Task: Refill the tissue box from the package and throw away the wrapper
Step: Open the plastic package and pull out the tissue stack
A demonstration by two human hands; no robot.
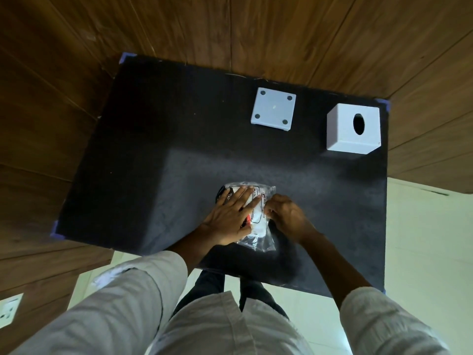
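both arms reach forward from pale rolled-up sleeves, forearms bare. the left hand [229,217] lies flat, palm down, fingers spread and stretched forward, pressing on what is under it. the right hand [285,213] is curled, knuckles up, its fingertips pinched together at the left, just beside the left hand's fingertips. the wrists angle inward toward each other.

looks like a room in a home or small office, wood-panelled walls [76,111] all around, pale glossy floor tiles [422,239], a wall socket [9,310] low down on the left, small table with a black felt-like cover [153,149] (corners held with blue tape [55,233])
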